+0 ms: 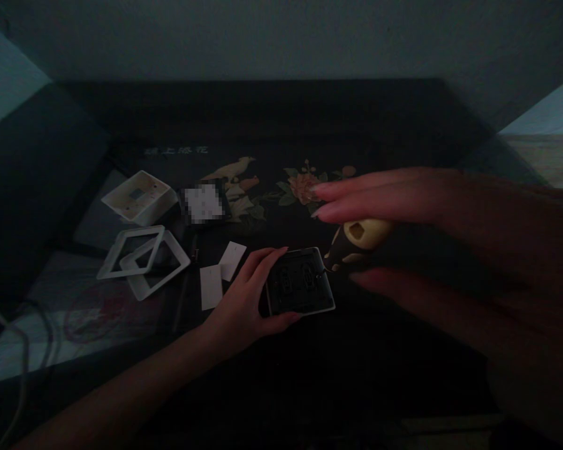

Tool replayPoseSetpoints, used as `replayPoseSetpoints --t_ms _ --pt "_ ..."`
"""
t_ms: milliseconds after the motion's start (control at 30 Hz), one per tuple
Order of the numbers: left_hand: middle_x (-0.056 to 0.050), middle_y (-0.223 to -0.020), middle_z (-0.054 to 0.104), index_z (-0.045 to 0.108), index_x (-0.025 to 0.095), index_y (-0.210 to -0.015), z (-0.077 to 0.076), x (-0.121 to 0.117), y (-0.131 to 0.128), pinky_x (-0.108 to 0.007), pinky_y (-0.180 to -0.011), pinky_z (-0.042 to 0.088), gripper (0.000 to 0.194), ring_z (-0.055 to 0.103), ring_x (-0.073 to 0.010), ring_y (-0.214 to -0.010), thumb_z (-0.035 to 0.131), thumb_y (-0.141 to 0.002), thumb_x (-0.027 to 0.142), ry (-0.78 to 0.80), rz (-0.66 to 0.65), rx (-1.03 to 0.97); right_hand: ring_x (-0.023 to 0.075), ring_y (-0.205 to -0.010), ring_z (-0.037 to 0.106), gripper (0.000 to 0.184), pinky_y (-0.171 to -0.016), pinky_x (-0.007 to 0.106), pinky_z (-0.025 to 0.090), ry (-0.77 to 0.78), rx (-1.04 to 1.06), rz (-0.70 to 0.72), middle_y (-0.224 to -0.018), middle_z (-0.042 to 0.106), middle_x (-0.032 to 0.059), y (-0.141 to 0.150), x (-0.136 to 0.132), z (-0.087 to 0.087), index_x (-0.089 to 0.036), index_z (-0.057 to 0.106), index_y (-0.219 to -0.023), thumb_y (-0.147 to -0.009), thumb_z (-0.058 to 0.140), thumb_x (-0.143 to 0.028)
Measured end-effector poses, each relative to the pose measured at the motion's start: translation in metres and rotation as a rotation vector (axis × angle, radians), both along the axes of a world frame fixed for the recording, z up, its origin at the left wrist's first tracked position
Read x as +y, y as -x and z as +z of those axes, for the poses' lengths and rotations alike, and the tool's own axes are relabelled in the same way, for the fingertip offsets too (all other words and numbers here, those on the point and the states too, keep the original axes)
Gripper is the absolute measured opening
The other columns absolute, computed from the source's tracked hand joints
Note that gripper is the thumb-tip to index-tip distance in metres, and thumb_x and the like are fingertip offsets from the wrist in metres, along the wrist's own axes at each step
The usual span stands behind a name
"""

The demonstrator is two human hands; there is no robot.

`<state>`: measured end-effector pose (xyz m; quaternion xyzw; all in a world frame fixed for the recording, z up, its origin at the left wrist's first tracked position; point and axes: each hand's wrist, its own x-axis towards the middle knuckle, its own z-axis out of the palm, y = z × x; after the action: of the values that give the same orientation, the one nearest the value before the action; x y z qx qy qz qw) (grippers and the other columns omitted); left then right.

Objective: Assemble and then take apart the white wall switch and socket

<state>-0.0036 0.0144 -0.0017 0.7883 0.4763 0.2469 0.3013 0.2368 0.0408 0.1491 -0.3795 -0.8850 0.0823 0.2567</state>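
Observation:
My left hand point(244, 297) is closed around the edge of a square switch panel point(300, 290). The panel's black back faces up inside a pale rim, and my thumb and fingers grip opposite sides. Close to the camera, my right hand point(403, 225) is around a screwdriver with a yellow and black handle point(368, 232). Its fingers stretch along one side and its thumb lies on the other, so the grip looks loose. The handle's butt end, with a hole, faces me. Its thin, dark tip seems to meet the panel's right edge, though darkness blurs this.
Left of the panel lie two white cards point(211, 287) and two overlapping white square frames point(157, 265). Behind them sit an open white box point(141, 197) and a pixelated packet point(203, 203). A cable point(25, 356) hangs at the left. The dark tabletop point(281, 369) bears painted flowers and a bird.

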Motion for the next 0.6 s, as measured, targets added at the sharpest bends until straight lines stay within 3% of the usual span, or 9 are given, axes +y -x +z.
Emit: replayPoseSetpoints --t_ms 67,167,200,367,467,600 --pt "-0.014 -0.144 0.040 0.029 0.024 -0.148 0.000 0.000 0.000 -0.051 -0.112 0.045 0.085 0.047 -0.0328 -0.134 0.076 -0.079 0.039 -0.009 -0.003 0.005 0.0208 -0.110 0.066 0.026 -0.081 0.025 0.057 -0.059 0.045 0.011 -0.125 0.067 -0.0052 0.007 0.003 0.001 -0.036 0.060 -0.123 -0.097 0.057 -0.043" --pt "-0.014 -0.144 0.041 0.030 0.023 -0.147 0.000 0.000 0.001 -0.051 -0.111 0.046 0.083 0.048 -0.0331 -0.134 0.075 -0.080 0.039 -0.014 0.000 0.005 0.0165 -0.083 0.068 0.006 -0.062 0.022 0.054 -0.110 0.071 -0.005 -0.096 0.072 -0.0031 0.016 0.007 0.003 -0.029 0.069 -0.097 -0.092 0.065 -0.029" --pt "-0.014 -0.144 0.041 0.030 0.023 -0.147 0.000 0.000 0.001 -0.051 -0.110 0.047 0.082 0.048 -0.0330 -0.133 0.075 -0.080 0.039 -0.011 0.002 0.004 0.0160 -0.080 0.068 0.006 -0.060 0.022 0.053 -0.102 0.061 0.003 -0.093 0.073 -0.0035 0.016 0.007 0.003 -0.028 0.069 -0.095 -0.092 0.065 -0.025" --pt "-0.013 -0.145 0.040 0.029 0.024 -0.148 0.001 -0.001 0.001 -0.050 -0.111 0.046 0.085 0.048 -0.0322 -0.133 0.076 -0.079 0.039 0.006 0.002 0.000 0.0187 -0.112 0.068 0.037 -0.079 0.024 0.057 -0.041 0.039 0.044 -0.131 0.067 -0.0095 0.005 0.003 0.000 -0.039 0.054 -0.132 -0.098 0.057 -0.025" --pt "-0.013 -0.145 0.040 0.028 0.024 -0.148 0.000 -0.002 0.001 -0.050 -0.111 0.046 0.085 0.048 -0.0321 -0.134 0.075 -0.080 0.038 -0.005 0.001 0.003 0.0199 -0.109 0.068 0.032 -0.078 0.026 0.057 -0.033 0.005 0.014 -0.128 0.068 -0.0080 0.004 0.001 -0.001 -0.036 0.058 -0.124 -0.094 0.060 -0.024" --pt "-0.014 -0.144 0.040 0.028 0.024 -0.148 0.000 -0.002 0.001 -0.052 -0.111 0.045 0.085 0.047 -0.0334 -0.134 0.075 -0.080 0.039 -0.014 -0.004 -0.001 0.0213 -0.095 0.069 0.018 -0.068 0.026 0.055 -0.129 0.003 -0.090 -0.110 0.071 -0.0032 0.015 0.003 0.001 -0.029 0.063 -0.104 -0.088 0.070 -0.032"
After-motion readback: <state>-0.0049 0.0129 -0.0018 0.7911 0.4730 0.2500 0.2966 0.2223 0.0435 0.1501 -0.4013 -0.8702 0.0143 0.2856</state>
